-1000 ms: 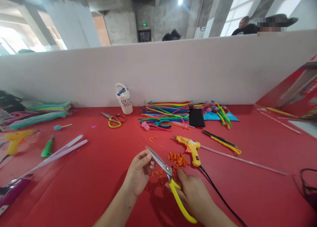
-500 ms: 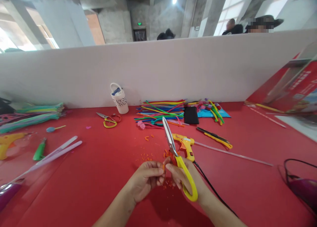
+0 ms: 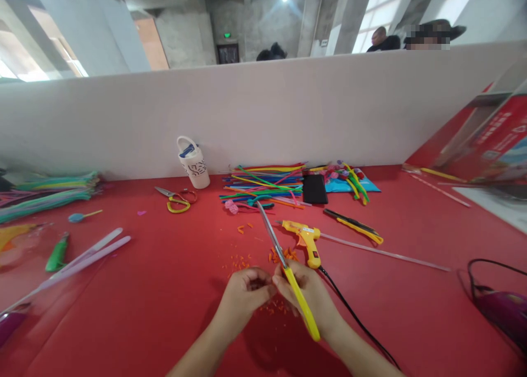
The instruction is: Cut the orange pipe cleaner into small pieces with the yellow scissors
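My right hand [image 3: 307, 292] is closed around scissors [image 3: 300, 304] with a yellow handle, the blades pointing up and away to the left. Its thumb and fingertips meet those of my left hand [image 3: 247, 296], which is closed in a pinch. Whatever lies between the left fingertips is hidden. Small orange pieces [image 3: 291, 254] are heaped just beyond the right hand. Finer orange scraps [image 3: 241, 263] are scattered on the red table [image 3: 173, 289], some of them under the hands.
A yellow glue gun [image 3: 305, 238] with a black cord lies beyond my right hand. Farther back are colourful pipe cleaners [image 3: 263, 185], a black phone-like slab [image 3: 315, 189], a box cutter [image 3: 354, 226], another pair of scissors [image 3: 177, 200] and a white cup [image 3: 195, 168] by the partition.
The scissors have turned in my right hand so their handle shows edge-on. An orange bit seen at the left fingertips is now out of sight. The hands stay close together.
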The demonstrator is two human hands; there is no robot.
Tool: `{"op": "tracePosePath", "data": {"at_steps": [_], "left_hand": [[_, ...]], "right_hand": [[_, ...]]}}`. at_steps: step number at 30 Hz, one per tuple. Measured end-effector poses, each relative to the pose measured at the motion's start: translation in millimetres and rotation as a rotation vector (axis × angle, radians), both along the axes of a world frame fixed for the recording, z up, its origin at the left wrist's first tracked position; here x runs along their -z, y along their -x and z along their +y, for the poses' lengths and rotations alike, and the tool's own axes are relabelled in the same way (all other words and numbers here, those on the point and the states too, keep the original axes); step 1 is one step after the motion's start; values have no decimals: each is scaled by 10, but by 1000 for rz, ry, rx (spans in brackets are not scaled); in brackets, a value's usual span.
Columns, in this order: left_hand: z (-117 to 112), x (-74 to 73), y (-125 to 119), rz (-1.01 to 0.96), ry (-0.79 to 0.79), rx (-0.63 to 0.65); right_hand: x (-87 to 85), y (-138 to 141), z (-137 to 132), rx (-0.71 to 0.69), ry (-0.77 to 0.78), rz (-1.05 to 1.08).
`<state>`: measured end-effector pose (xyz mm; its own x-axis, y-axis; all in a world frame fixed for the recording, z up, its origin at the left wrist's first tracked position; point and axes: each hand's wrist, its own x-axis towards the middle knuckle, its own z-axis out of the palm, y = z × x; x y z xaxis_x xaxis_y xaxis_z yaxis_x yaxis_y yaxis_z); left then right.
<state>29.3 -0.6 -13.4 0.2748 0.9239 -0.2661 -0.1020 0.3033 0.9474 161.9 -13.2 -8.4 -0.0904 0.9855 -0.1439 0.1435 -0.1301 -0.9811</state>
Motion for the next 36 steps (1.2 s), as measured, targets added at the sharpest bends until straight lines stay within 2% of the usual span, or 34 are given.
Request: {"op": "tracePosePath", "data": {"at_steps": [2, 5, 8, 11, 18, 24, 36], "left_hand": [[9, -2, 19, -61, 30, -14], [43, -8, 82, -226, 99, -123], [94, -23, 160, -322, 125, -232], [138, -41, 215, -356, 75, -272], [160, -60, 243, -363, -37, -309], [142, -52, 242, -377, -35, -317], [140, -93, 223, -461, 2, -318]], "right_hand": [[13, -38, 6, 4, -54, -76], [57, -120, 2, 7, -191, -385], [93, -166, -24, -56, -223, -685], [104, -146, -60, -120, -242, -822], [149, -92, -88, -202, -273, -966], [194, -94, -98, -201, -363, -1029], [218, -89, -104, -179, -449, -1075]]}}
